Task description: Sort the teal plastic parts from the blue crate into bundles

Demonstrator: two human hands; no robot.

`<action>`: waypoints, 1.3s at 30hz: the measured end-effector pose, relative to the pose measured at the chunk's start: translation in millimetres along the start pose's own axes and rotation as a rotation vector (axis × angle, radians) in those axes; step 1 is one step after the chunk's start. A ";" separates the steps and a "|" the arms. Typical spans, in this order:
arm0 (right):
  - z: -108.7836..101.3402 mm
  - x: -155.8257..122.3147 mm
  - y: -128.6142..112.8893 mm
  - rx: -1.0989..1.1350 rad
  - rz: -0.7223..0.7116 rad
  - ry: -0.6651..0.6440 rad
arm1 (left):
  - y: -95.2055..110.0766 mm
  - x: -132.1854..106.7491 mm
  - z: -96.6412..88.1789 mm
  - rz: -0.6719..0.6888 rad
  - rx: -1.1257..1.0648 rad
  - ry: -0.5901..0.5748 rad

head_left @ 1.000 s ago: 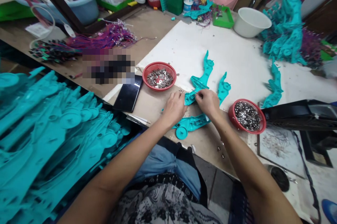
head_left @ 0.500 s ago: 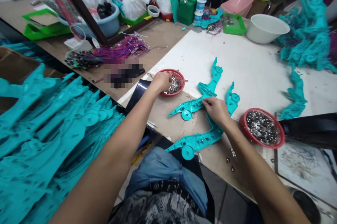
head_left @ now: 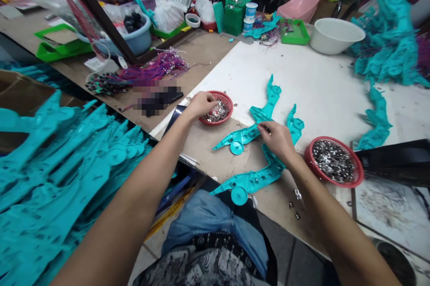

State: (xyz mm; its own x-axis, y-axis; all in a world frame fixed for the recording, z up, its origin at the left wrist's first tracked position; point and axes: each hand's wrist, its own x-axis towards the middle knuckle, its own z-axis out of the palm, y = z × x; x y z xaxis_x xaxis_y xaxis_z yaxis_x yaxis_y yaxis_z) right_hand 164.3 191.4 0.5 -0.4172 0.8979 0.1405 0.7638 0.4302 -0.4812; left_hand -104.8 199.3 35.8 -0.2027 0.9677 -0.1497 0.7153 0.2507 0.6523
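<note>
My left hand is at the left rim of a small red basket, its fingers pinched together over small shiny metal pieces. Whatever the fingertips hold is too small to make out. My right hand has thumb and forefinger pressed together at the middle of a curved teal plastic part. Anything in that pinch is hidden. Nearer to me lies a second teal part of like shape, passing under my right hand and wrist.
A larger red basket of metal pieces stands to the right, with a few loose pieces below it. Another teal part lies farther right. Stacked teal parts fill the left. A white basin stands behind.
My left hand has drawn back slightly toward the left of the small basket, uncovering more of the metal pieces. My right hand stays at the teal part. The view has shifted slightly.
</note>
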 end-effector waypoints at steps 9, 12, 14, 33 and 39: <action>-15.1 -1.7 -50.4 0.368 -0.263 0.202 | 41.0 -43.5 12.6 0.061 -0.596 -0.488; -19.9 -7.9 -54.3 0.417 -0.234 0.183 | 47.2 -50.3 20.2 0.121 -0.657 -0.610; -24.9 -12.7 -51.2 0.439 -0.205 0.167 | 50.2 -52.9 24.8 0.132 -0.660 -0.639; 14.7 -16.5 -20.2 0.131 0.272 0.074 | 32.3 -100.0 98.9 0.363 0.265 -0.004; 17.5 -13.3 -26.1 0.035 0.259 0.055 | 32.2 -99.0 98.6 0.364 0.273 -0.011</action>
State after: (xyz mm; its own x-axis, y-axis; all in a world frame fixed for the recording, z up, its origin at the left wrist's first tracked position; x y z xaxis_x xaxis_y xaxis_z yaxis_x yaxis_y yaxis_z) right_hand 141.3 166.6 -3.9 -0.1815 0.9819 0.0550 0.8240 0.1824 -0.5364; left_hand 4.2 114.0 -1.7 0.1004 0.9940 0.0439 0.8893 -0.1094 0.4441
